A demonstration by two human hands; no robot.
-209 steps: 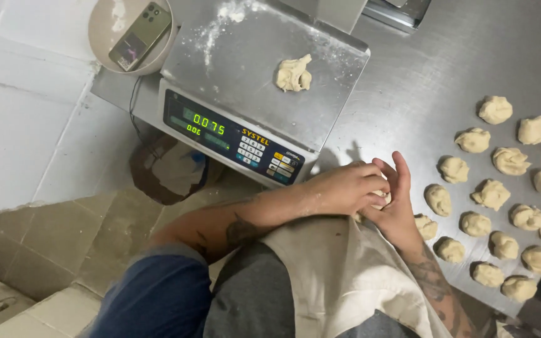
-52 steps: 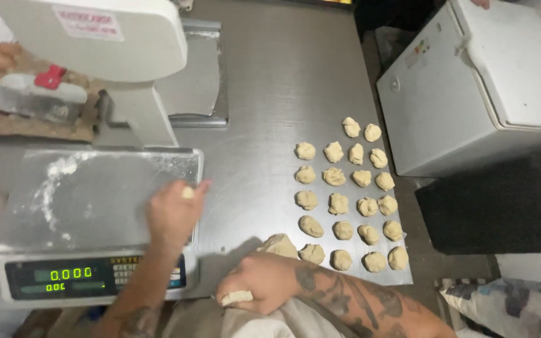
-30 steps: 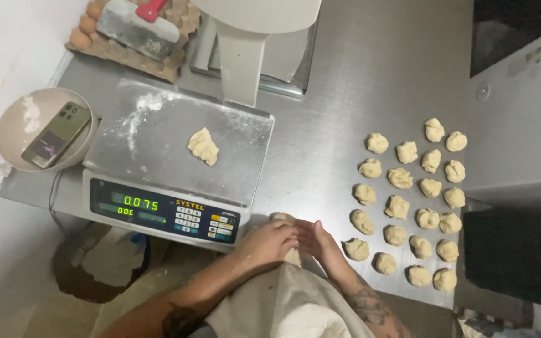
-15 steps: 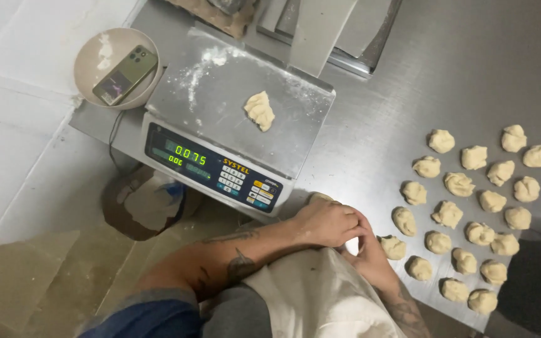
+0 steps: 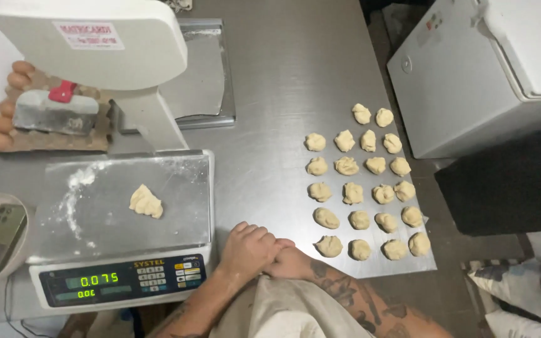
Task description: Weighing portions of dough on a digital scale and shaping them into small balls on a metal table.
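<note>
Nearest you, your left hand (image 5: 250, 249) lies palm down at the front edge of the bare steel worktable (image 5: 270, 156), fingers curled over and pressed against your right hand (image 5: 290, 263), which is tucked in just beside it above the pale cloth apron (image 5: 289, 310). Both wrists are bent inward and the forearms meet in a shallow V. The hands look cupped together, but whether anything sits between them cannot be told; the fingers hide the gap.

Just left of the left hand stands the white electronic scale with a floured steel pan (image 5: 120, 206). On that pan, apart from both hands, rests the small pale ragged lump of dough (image 5: 146, 201). Judge it light, soft and a little sticky: it will dent under a pinch and may cling to the metal, so take it from beneath its edges with loose fingertips, not by squeezing the top.

To the right of the right hand, the rows of portioned pale dough pieces (image 5: 361, 181) lie near one another on the table, the closest one just beside your knuckles.

Farther off, a white machine housing on a stem (image 5: 95, 44) rises behind the scale, with a cardboard tray of brown eggs (image 5: 14, 112) to its left.
</note>
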